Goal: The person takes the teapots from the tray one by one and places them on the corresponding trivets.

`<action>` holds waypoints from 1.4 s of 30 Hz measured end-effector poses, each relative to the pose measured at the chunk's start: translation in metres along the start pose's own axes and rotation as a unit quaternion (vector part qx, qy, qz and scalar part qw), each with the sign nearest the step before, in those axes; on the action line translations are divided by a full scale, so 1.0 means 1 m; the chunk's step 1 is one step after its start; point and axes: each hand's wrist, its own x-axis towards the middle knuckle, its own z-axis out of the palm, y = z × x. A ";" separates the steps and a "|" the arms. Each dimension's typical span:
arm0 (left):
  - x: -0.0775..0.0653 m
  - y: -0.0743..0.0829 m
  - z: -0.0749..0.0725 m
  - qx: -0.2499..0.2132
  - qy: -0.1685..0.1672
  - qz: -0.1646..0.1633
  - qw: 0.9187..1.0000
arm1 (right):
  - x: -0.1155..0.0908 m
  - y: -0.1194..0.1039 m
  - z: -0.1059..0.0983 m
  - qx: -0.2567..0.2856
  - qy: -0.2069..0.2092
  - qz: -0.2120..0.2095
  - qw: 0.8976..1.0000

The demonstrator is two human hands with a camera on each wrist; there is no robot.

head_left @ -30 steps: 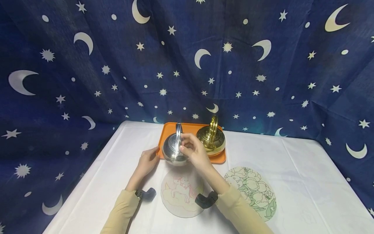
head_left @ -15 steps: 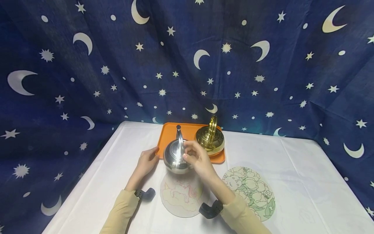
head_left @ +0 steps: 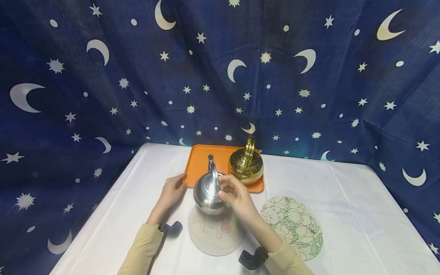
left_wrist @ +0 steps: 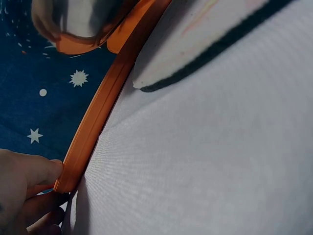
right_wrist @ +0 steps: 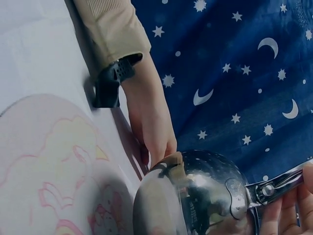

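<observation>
My right hand (head_left: 237,194) grips the arched handle of a shiny silver teapot (head_left: 207,193). In the head view the teapot overlaps the tray's front edge and the far part of a round unicorn placemat (head_left: 214,242). Its rounded body (right_wrist: 200,196) fills the lower middle of the right wrist view, fingers (right_wrist: 288,208) curled round the handle, a shadow on the mat beside it. At the near left corner of the orange tray (head_left: 199,162), my left hand (head_left: 173,188) pinches the rim, thumb above and fingers beneath, as the left wrist view shows.
A gold teapot (head_left: 245,168) stands on the tray's right side, close to the silver one. Another round placemat (head_left: 297,225), printed in green, lies right of the unicorn one on the white tablecloth (head_left: 347,214). A dark blue star-and-moon curtain (head_left: 206,68) hangs behind the table.
The silver teapot has come off the tray toward me, over the unicorn placemat's far part, carried by my right hand. My left hand keeps its place at the tray corner.
</observation>
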 end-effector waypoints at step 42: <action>0.003 -0.003 0.000 0.007 0.004 0.021 1.000 | -0.051 0.010 -0.009 0.003 -0.085 -0.045 0.995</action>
